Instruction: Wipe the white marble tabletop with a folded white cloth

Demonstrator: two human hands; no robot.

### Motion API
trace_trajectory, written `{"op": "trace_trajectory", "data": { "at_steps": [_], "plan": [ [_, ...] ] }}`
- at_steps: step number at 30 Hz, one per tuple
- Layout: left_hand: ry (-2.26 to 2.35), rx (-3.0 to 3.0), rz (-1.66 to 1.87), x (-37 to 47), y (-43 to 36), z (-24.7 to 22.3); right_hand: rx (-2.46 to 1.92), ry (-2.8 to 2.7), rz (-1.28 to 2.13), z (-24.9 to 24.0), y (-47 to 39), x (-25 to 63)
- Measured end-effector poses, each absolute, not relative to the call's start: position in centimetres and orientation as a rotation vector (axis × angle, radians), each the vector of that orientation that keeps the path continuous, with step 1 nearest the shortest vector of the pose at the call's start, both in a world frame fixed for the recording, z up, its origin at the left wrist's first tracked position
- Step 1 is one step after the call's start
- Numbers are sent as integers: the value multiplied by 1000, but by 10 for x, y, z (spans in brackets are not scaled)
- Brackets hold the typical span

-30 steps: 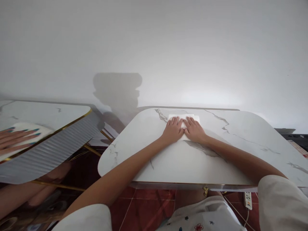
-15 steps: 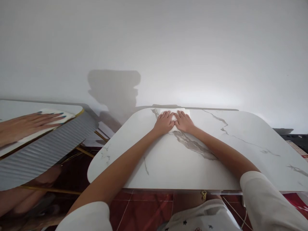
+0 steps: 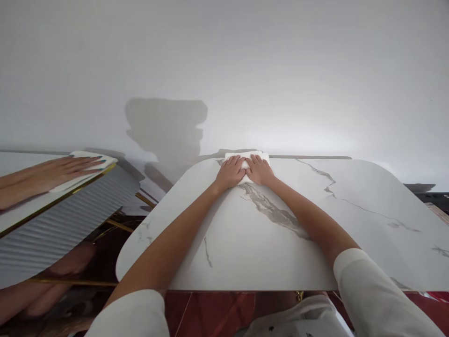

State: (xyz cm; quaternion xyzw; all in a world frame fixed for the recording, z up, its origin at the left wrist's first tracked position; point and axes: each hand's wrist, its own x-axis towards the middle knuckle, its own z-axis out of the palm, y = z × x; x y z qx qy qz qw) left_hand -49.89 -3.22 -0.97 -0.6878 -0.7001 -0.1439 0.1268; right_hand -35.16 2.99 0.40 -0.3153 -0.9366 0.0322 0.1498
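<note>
Both my hands lie side by side near the far edge of a white marble-patterned table (image 3: pixel 252 252). Under them is a folded white cloth (image 3: pixel 248 178), its far edge reaching the table's rim by the wall. My left hand (image 3: pixel 230 172) presses on the cloth's left half, palm down and fingers flat. On its right half rests my right hand (image 3: pixel 259 169), also flat, with the thumbs nearly touching. The palms hide much of the cloth.
At left, another person's hand (image 3: pixel 66 171) presses a second white cloth (image 3: pixel 91 154) on a neighbouring gold-edged table with a ribbed grey side (image 3: pixel 77 215). A pale wall (image 3: pixel 280 75) stands directly behind both tables. Below is a red tiled floor (image 3: pixel 210 313).
My hands and the cloth have slid slightly farther and left, to the table's far edge. The other person's hand and cloth have shifted a little too. My view has moved slightly.
</note>
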Motion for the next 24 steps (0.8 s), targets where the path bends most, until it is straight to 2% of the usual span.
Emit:
{"op": "trace_trajectory", "data": {
  "at_steps": [14,24],
  "plan": [
    [-2064,-1976,-373,-518,-4,-10,-912,-2658,127,-1,59,-375],
    [-2104,-1966,-347,-499,9,-5,-895,-2627,176,-3,74,-361]
  ]
}}
